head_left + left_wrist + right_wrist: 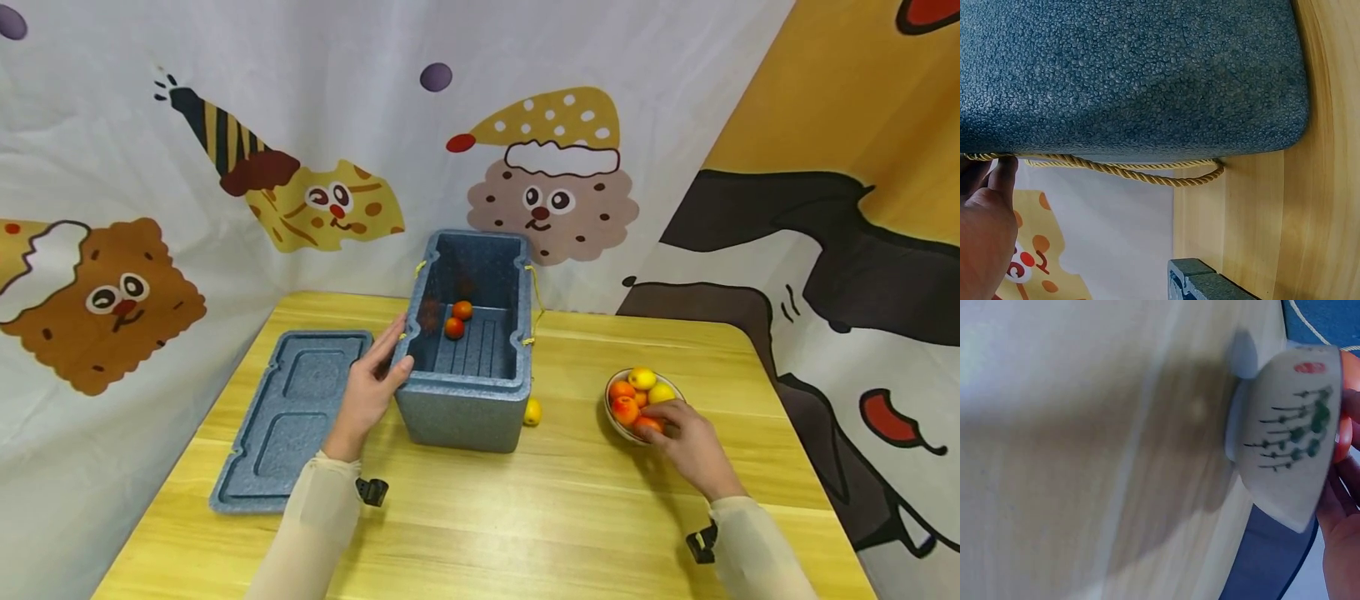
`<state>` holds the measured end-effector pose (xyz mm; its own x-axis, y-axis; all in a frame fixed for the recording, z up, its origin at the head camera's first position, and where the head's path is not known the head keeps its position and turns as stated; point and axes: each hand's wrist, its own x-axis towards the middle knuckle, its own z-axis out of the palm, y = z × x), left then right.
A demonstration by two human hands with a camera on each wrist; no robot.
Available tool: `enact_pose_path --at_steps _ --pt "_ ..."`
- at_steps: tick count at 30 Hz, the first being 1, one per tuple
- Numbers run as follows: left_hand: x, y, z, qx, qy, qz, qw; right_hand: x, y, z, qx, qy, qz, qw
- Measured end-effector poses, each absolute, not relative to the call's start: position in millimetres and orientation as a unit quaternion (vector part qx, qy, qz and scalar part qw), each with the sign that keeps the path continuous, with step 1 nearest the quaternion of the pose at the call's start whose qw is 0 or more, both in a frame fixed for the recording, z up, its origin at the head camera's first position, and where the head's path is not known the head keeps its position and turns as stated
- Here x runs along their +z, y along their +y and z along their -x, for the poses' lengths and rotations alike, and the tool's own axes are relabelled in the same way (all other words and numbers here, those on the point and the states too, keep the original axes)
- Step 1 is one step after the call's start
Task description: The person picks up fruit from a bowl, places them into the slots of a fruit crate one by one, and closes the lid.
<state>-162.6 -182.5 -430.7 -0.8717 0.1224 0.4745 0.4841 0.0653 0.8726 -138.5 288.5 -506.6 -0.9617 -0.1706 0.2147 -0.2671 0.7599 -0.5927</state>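
Observation:
My left hand (pixel 369 398) rests at the left rim of a speckled blue-grey foam box (pixel 461 417), fingers along its outer side and thumb tip on the rim. In the left wrist view those fingers (pixel 1002 181) touch a yellow rope handle (pixel 1147 178). Two orange-red fruits (pixel 454 327) lie on the box floor. At the right, my right hand (pixel 690 446) pinches an orange-red fruit (pixel 648 426) at the near side of a bowl (pixel 617 427). Also in the bowl are several small orange and yellow fruits (pixel 642 378). Green plants are painted on the bowl's outside (pixel 1291 500).
Left of the box lies its flat foam lid (pixel 281 425) on the wooden table (pixel 525 525). A yellow fruit (pixel 532 412) sits against the box's right side. Behind the table hangs a cartoon-printed cloth (pixel 337 100).

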Motion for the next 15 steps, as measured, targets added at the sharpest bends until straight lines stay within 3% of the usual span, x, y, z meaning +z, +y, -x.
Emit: enact_pose_path --at_steps 15 --pt "-429.5 -181.1 163.1 -0.648 -0.716 0.218 0.141 -492.5 300.0 142.7 0.370 -0.915 -0.063 0.149"
